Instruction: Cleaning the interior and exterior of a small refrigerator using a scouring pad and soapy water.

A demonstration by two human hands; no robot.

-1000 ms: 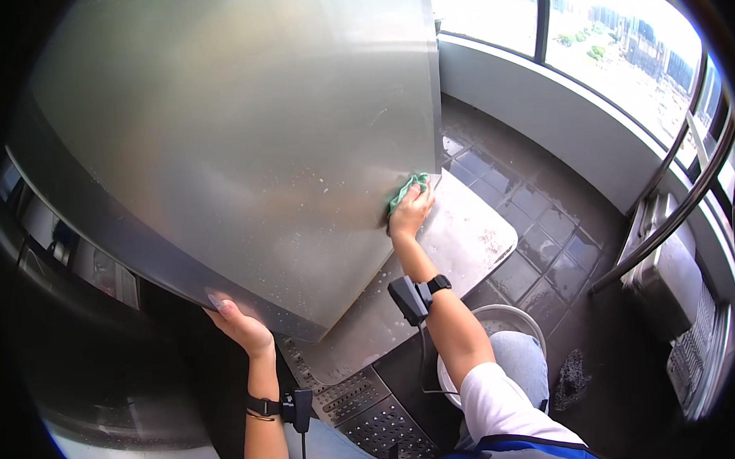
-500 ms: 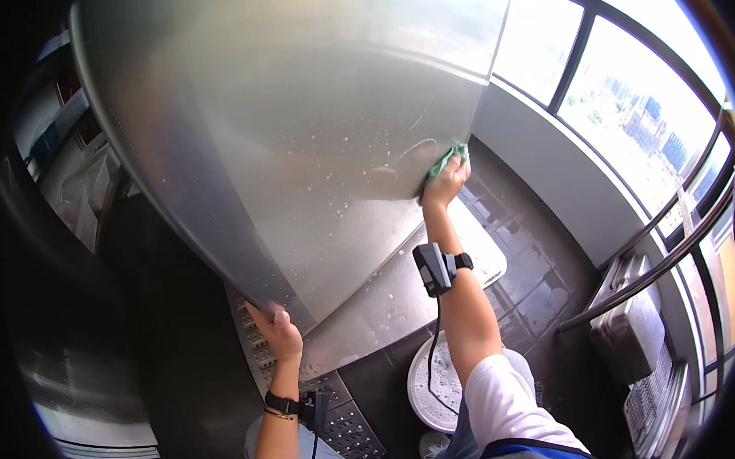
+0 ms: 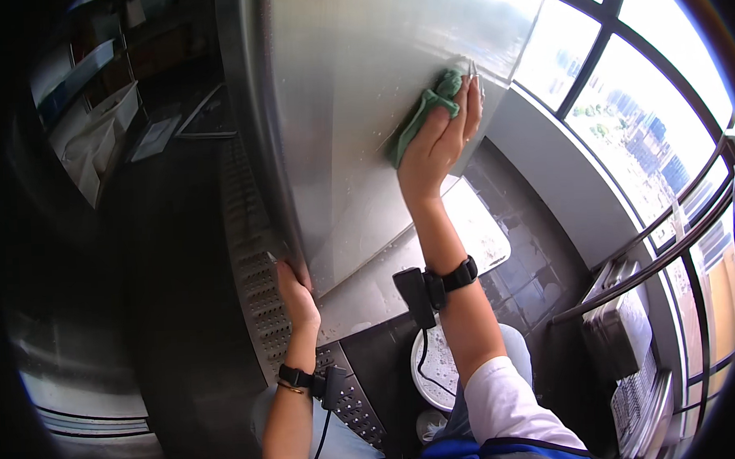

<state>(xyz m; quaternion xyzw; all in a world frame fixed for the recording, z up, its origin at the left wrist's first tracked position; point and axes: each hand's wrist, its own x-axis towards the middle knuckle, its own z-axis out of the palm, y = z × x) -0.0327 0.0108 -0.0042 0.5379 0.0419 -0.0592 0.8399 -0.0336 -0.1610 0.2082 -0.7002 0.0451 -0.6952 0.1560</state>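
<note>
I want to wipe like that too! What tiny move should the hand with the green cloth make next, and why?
Maybe the right hand should slide the green cloth a little down and left, because the cloth is already against the metal panel and small pale specks seem to show there. The left hand is at the panel's lower edge.

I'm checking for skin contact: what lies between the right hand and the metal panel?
In the head view, a bunched green cloth lies between the right hand and metal panel; whether skin also touches metal, I can't tell.
</note>
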